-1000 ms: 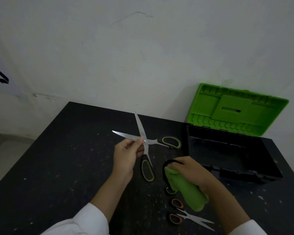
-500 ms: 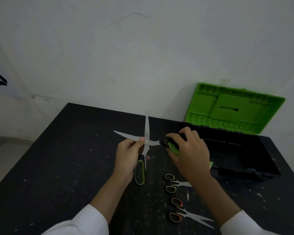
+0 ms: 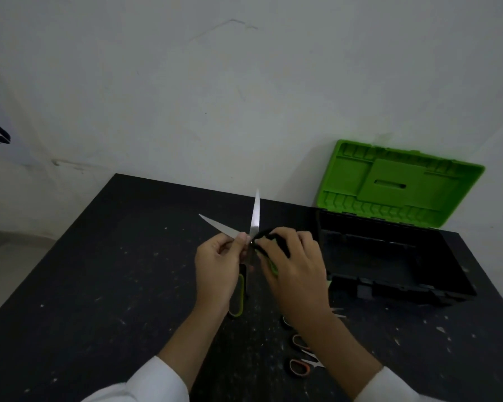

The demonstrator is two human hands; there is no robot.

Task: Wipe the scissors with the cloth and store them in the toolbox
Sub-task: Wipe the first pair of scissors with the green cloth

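Scissors (image 3: 255, 216) with long steel blades are held up over the middle of the dark surface (image 3: 99, 285), with the blades spread wide. One blade points to 12 o'clock and the other to about 10 o'clock. The left hand (image 3: 218, 268) pinches them at the pivot between thumb and fingers. One black handle with green trim hangs below that hand toward 6 o'clock. The right hand (image 3: 296, 271) is curled over the other handle's black loop, at 3 o'clock of the pivot, so the two hands nearly touch. A sliver of green cloth (image 3: 273, 267) shows under its palm, and the rest is hidden. At 2 o'clock from the hands stands the toolbox (image 3: 389, 256), its black body open and its green lid (image 3: 398, 184) tipped back toward the wall (image 3: 244, 97). At 5 o'clock, just beside the right forearm, a small orange-handled pair (image 3: 299, 367) lies flat on the surface. White sleeves (image 3: 157, 384) cover both forearms near the bottom edge.
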